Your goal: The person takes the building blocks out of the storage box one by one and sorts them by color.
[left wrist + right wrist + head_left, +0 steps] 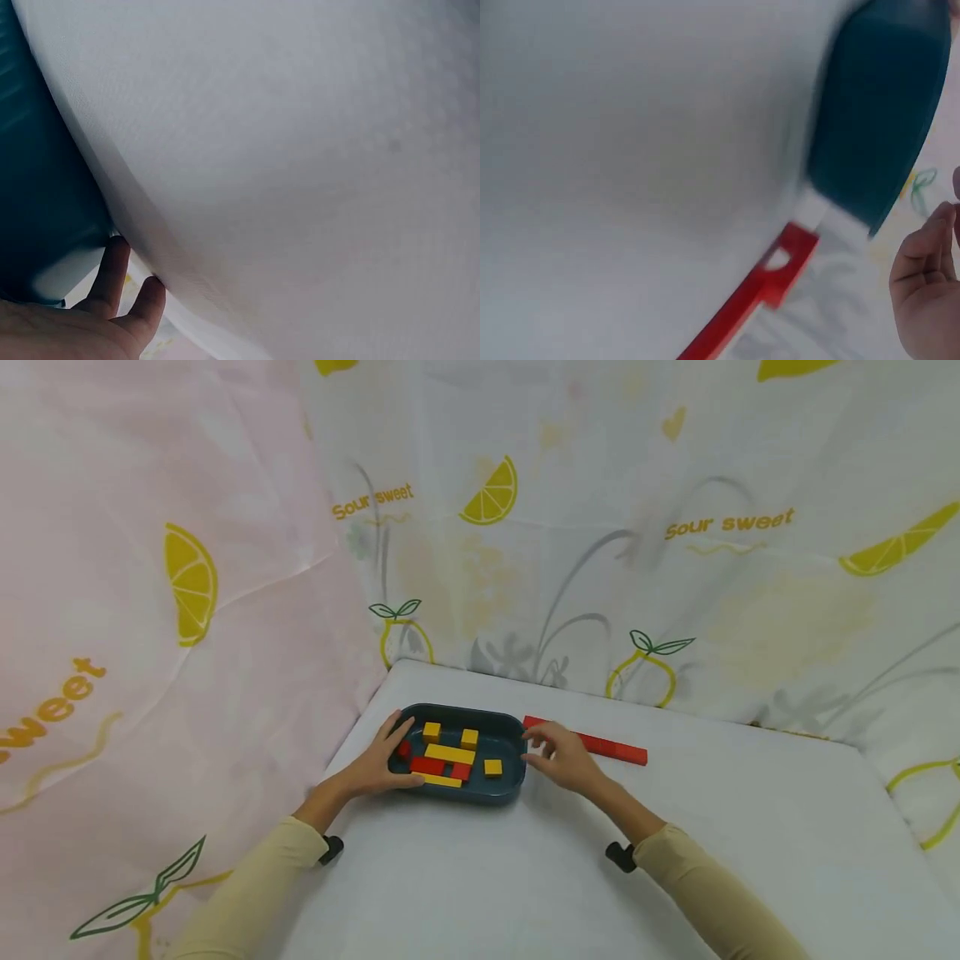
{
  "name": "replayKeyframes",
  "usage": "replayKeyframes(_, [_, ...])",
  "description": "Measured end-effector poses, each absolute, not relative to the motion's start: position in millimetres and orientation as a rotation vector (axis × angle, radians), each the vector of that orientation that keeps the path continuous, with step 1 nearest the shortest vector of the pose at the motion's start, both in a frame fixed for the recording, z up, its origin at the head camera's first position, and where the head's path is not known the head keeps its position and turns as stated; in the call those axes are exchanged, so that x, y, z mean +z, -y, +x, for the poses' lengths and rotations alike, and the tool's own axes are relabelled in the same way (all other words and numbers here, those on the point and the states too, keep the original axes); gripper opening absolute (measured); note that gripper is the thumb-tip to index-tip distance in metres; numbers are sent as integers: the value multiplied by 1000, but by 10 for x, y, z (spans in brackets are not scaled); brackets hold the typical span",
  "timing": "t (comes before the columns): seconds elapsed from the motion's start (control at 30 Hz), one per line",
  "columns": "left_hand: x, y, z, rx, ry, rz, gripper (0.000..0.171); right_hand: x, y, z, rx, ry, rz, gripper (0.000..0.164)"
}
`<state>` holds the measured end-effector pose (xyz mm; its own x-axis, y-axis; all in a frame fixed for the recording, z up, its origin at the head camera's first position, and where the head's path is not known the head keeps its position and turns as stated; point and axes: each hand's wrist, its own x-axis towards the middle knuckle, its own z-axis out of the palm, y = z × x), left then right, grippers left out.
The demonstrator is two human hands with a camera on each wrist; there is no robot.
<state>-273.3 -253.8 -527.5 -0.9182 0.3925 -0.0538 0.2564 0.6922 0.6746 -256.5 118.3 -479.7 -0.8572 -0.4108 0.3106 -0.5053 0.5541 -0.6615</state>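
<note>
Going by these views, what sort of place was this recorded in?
Probably a makeshift recording booth: lemon-printed fabric reading "Sour sweet" hangs behind and to the left of a white table, where a dark teal tray holds red and yellow blocks.

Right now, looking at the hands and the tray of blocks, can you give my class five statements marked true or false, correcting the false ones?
1. The left hand is at the left end of the dark blue tray. True.
2. A red strip lies outside the tray. True.
3. Every block in the tray is yellow. False: red blocks lie there too.
4. The tray is upside down. False: its open side faces up.
5. The right hand is near the tray's right end. True.
</note>
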Motion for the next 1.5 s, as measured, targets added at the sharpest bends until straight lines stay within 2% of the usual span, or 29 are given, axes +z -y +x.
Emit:
replayKeyframes(0.23, [-5334, 2456, -2725, 1074, -2694, 523, 111, -4946, -335, -2585, 1358, 2687, 1034, 23])
replayKeyframes(0.47, [-5369, 2428, -2673, 1084, -2683, 537, 108, -5173, 112, -2740, 1519, 2831, 911, 24])
replayKeyframes(0.7, [-5320, 2472, -2677, 1081, -2718, 572, 107, -5237, 240, -2832, 1345, 2949, 790, 25])
replayKeyframes(0.97, [-5250, 2628, -2652, 1068, -2759, 588, 105, -5181, 429, -2823, 1072, 3052, 870, 32])
replayKeyframes(1.3, [-5298, 2570, -2697, 1081, -2764, 612, 105, -5173, 368, -2839, 898, 3053, 914, 30])
replayKeyframes(1.5, [-5278, 2515, -2702, 1087, -2750, 602, 104, -5164, 321, -2858, 908, 3087, 892, 36])
